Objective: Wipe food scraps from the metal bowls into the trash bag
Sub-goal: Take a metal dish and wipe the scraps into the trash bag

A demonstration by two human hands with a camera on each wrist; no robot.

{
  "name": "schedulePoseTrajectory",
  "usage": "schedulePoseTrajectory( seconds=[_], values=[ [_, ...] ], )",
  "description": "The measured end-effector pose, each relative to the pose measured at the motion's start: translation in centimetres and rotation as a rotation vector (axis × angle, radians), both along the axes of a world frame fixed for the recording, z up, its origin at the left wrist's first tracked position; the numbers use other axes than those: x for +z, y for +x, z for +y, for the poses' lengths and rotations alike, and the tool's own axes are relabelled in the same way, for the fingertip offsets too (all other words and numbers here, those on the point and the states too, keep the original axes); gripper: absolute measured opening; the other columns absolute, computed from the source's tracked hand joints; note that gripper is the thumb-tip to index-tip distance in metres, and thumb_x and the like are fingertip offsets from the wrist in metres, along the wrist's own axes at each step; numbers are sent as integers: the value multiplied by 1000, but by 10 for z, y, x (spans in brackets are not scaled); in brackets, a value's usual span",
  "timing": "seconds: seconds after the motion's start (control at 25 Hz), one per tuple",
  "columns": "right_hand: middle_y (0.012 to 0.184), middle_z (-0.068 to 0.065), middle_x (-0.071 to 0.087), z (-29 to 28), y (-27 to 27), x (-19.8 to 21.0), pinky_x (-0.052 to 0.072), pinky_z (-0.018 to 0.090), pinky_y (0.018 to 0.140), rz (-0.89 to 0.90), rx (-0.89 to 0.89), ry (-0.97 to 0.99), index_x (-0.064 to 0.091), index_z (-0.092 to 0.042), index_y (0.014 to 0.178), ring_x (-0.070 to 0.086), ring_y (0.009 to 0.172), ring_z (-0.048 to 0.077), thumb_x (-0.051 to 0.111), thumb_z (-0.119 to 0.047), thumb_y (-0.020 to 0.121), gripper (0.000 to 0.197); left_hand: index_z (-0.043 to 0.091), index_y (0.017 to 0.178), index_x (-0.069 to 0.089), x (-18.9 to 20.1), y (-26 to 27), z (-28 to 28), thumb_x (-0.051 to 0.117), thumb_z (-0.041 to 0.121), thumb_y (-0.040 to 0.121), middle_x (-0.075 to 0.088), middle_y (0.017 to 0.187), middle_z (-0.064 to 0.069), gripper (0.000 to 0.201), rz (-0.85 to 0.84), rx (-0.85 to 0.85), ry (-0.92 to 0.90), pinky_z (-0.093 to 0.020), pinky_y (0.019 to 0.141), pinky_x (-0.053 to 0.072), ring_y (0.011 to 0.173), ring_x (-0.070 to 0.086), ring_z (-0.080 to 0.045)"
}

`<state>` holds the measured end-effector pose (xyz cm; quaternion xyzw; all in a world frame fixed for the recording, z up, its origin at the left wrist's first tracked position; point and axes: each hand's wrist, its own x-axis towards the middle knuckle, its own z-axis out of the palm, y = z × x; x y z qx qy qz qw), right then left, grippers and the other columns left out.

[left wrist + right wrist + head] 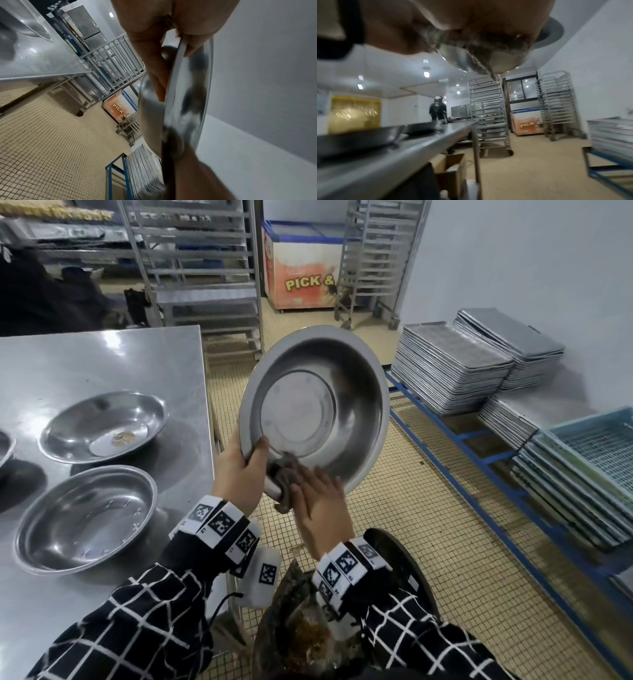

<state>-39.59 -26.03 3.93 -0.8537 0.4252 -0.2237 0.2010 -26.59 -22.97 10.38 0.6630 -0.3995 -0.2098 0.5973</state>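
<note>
- Checked sleeves (144, 621) sit closest to me, with square-patterned bands on both wrists.
- I hold the big metal bowl (318, 405) up in the air, tipped so its open side faces me and its low edge hangs over the trash bag (308, 642).
- My left hand (239, 470) grips the rim, thumb inside and fingers behind.
- My right hand (320, 505) presses a grey rag (282, 474) flat on the low inside wall. The fingers look straight, not curled.
- To do this well, I think I should keep the bowl tipped and wipe down toward the bag, so bits fall in and not on the floor.
- This bowl is smooth, shiny and round, with a flat bottom. I think it will slip easily, so a firm grip helps.
- That rag looks soft and crumpled.
- Brown mushy scraps lie inside the dark bag.
- Two more bowls wait on the shiny tabletop (102, 361). The far bowl (102, 426) has a few tan crumbs. The near bowl (85, 518) looks bare.
</note>
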Motion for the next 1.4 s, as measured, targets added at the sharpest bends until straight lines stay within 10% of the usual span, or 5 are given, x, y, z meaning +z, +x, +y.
schedulePoseTrajectory(
  seconds=[0.28,0.48,0.68,1.08,1.4],
  values=[
    [158,0,-10,-72,-37,-7,13,38,113,-111,-379,-110,11,-23,151,-5,144,28,27,-39,100,56,23,112,52,-3,-8,7,49,18,96,59,85,11,17,118,5,24,-6,57,42,76,55,-1],
    [120,-3,53,-86,-42,37,40,29,86,-580,-504,253,29,-24,145,53,106,18,34,-42,99,50,24,94,57,-10,5,13,51,15,94,64,84,-6,11,215,-22,81,-46,76,54,85,64,-32],
    [81,-14,55,-88,-45,45,38,11,62,-577,-441,311,53,-15,104,55,76,7,52,-39,93,27,17,95,60,-11,28,19,51,15,93,64,77,-8,9,214,-44,138,-44,65,55,74,64,-33],
    [112,-4,60,-58,-14,41,47,36,92,-994,-579,488,50,-17,120,57,107,19,58,-31,92,33,14,105,58,-18,-4,18,65,15,87,69,96,-9,20,257,-130,28,-31,58,58,72,71,-17],
    [103,-4,58,-46,-35,31,50,29,84,-503,-366,575,55,-15,113,57,98,15,37,-28,100,26,16,95,57,-20,23,10,51,4,88,59,80,0,15,315,107,68,-39,64,57,73,61,-16]
  ],
)
